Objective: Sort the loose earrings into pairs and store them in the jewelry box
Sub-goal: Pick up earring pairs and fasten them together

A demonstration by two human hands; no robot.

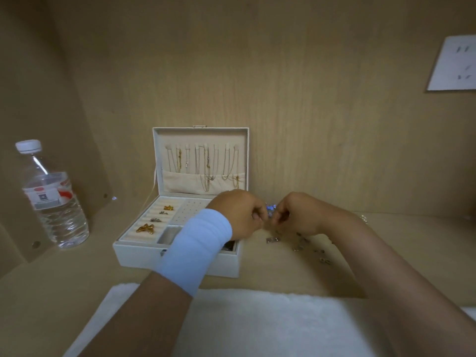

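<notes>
A white jewelry box (pixel 144 256) stands open on the wooden shelf, with chains hanging inside its raised lid (pixel 201 161). Gold pieces (pixel 146 228) lie in its ring rolls beside a perforated earring panel (pixel 190 211). My left hand (pixel 237 215), a white band on its wrist, and my right hand (pixel 296 215) meet just right of the box. Both pinch a small bluish sparkling earring (pixel 270 210) between their fingertips. Several loose earrings (pixel 298 244) lie scattered on the shelf below my right hand.
A clear water bottle (pixel 51 197) stands at the left by the side wall. A white cloth (pixel 257 325) covers the near edge. A white card (pixel 456 63) is fixed on the back wall at the upper right.
</notes>
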